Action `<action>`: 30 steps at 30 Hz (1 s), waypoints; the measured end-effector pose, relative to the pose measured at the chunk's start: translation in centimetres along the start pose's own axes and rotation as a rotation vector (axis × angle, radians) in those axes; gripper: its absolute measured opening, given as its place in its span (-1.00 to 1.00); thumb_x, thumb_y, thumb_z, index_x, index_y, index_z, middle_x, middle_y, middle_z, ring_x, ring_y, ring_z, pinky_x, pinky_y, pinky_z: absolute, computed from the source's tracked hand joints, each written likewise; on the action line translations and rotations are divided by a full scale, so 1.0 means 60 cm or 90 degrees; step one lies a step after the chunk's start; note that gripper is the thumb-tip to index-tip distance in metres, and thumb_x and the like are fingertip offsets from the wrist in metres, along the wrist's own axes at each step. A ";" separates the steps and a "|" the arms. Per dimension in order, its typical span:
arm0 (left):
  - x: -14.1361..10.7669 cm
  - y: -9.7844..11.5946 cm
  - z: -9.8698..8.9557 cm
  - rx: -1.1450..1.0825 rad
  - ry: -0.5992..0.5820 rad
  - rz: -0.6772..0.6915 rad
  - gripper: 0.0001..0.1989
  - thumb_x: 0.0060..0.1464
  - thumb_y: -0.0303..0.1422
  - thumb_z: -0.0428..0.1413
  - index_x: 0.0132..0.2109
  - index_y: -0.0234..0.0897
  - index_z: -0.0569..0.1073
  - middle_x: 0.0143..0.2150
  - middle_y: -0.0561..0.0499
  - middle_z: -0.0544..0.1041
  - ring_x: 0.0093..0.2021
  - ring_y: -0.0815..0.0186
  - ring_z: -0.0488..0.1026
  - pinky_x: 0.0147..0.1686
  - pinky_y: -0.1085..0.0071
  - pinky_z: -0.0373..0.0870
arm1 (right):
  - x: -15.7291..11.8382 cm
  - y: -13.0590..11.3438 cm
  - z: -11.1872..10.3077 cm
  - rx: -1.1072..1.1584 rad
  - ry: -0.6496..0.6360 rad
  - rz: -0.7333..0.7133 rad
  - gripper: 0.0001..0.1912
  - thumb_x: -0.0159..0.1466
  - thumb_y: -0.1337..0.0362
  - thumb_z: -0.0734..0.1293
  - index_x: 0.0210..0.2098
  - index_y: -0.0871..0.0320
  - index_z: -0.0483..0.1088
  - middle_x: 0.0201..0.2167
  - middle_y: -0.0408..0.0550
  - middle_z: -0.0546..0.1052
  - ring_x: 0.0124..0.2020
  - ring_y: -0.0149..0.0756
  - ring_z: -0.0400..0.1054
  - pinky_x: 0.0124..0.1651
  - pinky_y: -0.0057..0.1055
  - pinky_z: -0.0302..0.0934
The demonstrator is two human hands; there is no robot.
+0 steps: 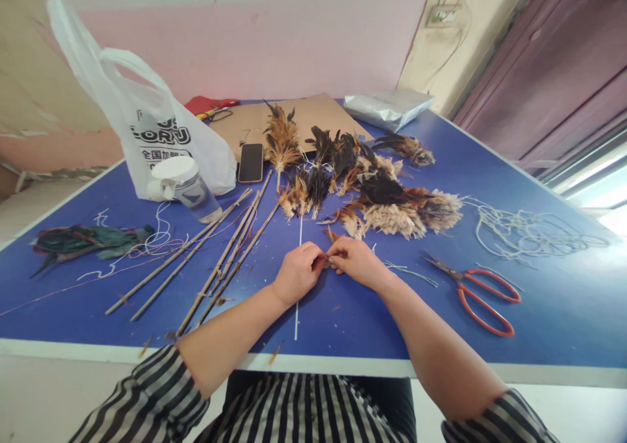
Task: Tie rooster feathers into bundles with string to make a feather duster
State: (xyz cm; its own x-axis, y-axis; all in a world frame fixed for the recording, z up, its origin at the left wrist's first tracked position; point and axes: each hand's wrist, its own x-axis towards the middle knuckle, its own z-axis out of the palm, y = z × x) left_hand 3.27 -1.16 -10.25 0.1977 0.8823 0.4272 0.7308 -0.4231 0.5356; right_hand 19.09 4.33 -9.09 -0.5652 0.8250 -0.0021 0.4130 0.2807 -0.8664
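My left hand (298,273) and my right hand (360,261) meet over the middle of the blue table, their fingertips pinched together. A small brown feather (330,235) sticks up from between them; its lower end is hidden by my fingers. Just beyond lie brown, black and cream feather bundles (396,214). A finished-looking feather tuft on a stick (281,144) rests farther back. To the left of my left hand are several thin bamboo sticks (215,270). Right of my right hand lie short green strings (414,273) and red-handled scissors (482,293), their blades apart.
A white plastic bag (132,116) and a tilted clear cup with a white lid (189,185) stand at left. Behind are a phone (251,163), cardboard (235,126) and a silver packet (386,108). Loose white string (529,230) spreads at right; dark green feathers (93,240) lie left.
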 end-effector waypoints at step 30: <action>-0.001 -0.001 0.001 0.000 -0.005 -0.004 -0.90 0.06 -0.47 -0.04 -0.36 -0.29 0.36 -0.38 -0.01 0.40 -0.33 0.35 0.34 -0.29 0.44 0.26 | -0.002 0.000 -0.003 0.018 -0.019 -0.066 -0.88 0.07 0.45 0.20 -0.44 0.19 0.34 -0.32 -0.10 0.33 -0.59 -0.56 0.28 -0.48 -0.52 0.26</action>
State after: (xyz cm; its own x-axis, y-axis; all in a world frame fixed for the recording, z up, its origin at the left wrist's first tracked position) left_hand 3.24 -1.20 -10.35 0.1983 0.8867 0.4175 0.7323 -0.4172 0.5382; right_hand 19.28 4.32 -8.99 -0.6252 0.7769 0.0743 0.3310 0.3502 -0.8763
